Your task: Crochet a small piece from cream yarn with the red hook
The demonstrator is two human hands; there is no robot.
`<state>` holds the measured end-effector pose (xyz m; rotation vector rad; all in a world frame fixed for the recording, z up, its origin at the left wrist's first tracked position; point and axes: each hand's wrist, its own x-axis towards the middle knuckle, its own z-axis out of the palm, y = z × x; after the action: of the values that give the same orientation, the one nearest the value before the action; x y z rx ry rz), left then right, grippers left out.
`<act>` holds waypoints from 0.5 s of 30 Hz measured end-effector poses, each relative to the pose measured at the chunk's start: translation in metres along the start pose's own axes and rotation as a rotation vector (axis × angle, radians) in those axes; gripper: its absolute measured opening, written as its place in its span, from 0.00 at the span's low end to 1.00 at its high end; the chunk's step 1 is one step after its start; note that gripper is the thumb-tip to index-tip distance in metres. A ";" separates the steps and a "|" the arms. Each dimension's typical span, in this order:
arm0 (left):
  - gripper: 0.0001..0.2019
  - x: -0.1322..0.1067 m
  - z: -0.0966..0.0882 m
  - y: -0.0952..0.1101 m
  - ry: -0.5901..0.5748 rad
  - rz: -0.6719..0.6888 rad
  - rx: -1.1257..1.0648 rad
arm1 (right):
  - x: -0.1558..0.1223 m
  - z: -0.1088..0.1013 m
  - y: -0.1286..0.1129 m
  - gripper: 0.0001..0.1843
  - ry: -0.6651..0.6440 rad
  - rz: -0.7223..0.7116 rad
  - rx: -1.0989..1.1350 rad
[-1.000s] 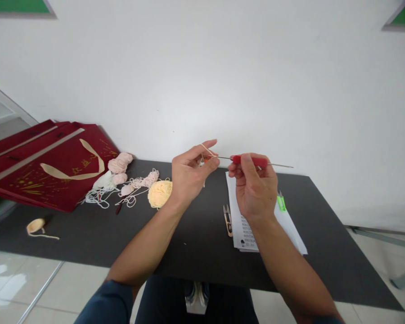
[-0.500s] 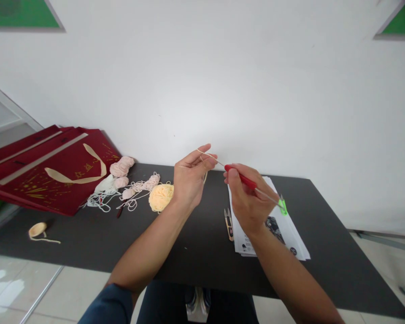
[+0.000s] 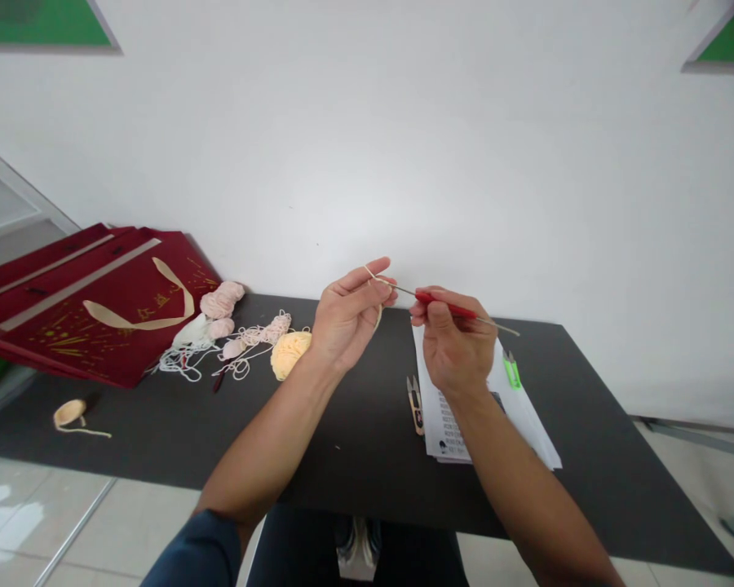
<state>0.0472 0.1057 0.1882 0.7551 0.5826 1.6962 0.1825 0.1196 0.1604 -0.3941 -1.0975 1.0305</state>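
Above the dark table, my left hand (image 3: 350,314) pinches a strand of pale yellow yarn (image 3: 378,318), which also loops over its raised index finger. My right hand (image 3: 456,338) is closed round the red grip of a crochet hook (image 3: 458,311). The hook's thin metal shaft points left and meets the yarn at my left fingertips; its other end sticks out to the right. Any stitches between the left fingers are too small to make out. Behind my left wrist lies a ball of yellow yarn (image 3: 289,354), partly covered by the forearm.
Left of the yellow ball are pink yarn (image 3: 221,300) and tangled white yarn (image 3: 187,359), beside dark red gift bags (image 3: 122,302). A small cream crocheted piece (image 3: 69,412) lies far left. Thread snips (image 3: 414,406), printed sheets (image 3: 526,420) and green snips (image 3: 512,371) lie right.
My right hand has turned the crochet hook flatter, its back end swinging up, and shifted slightly right. My left hand has moved a little right, its thumb and index finger still on the yarn.
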 end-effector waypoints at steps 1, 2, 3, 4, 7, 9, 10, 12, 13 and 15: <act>0.16 -0.001 0.000 -0.001 -0.005 0.010 0.021 | 0.003 -0.001 -0.002 0.06 0.000 0.027 0.026; 0.16 -0.002 0.000 -0.001 -0.007 0.018 0.039 | 0.005 -0.001 -0.003 0.06 -0.001 0.045 0.043; 0.16 -0.003 0.000 -0.001 -0.008 0.024 0.055 | 0.007 -0.002 -0.005 0.07 -0.005 0.055 0.052; 0.16 -0.003 0.000 -0.002 -0.008 0.030 0.068 | 0.009 -0.003 -0.006 0.07 -0.011 0.058 0.055; 0.16 -0.004 0.000 -0.003 -0.016 0.051 0.087 | 0.013 -0.007 -0.009 0.08 -0.036 0.034 0.049; 0.16 -0.005 0.000 -0.004 -0.020 0.067 0.093 | 0.015 -0.009 -0.010 0.08 -0.062 -0.001 0.049; 0.16 -0.005 0.000 -0.004 -0.019 0.073 0.099 | 0.016 -0.011 -0.011 0.08 -0.074 -0.020 0.049; 0.15 -0.005 -0.001 -0.006 -0.011 0.085 0.115 | 0.016 -0.012 -0.012 0.07 -0.095 -0.063 0.042; 0.15 -0.005 -0.001 -0.006 -0.006 0.089 0.124 | 0.016 -0.013 -0.012 0.07 -0.102 -0.088 0.030; 0.15 -0.005 -0.001 -0.008 0.002 0.101 0.142 | 0.016 -0.013 -0.014 0.07 -0.104 -0.140 -0.013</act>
<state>0.0522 0.1026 0.1811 0.8972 0.6819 1.7621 0.2018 0.1283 0.1728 -0.2724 -1.2081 0.9281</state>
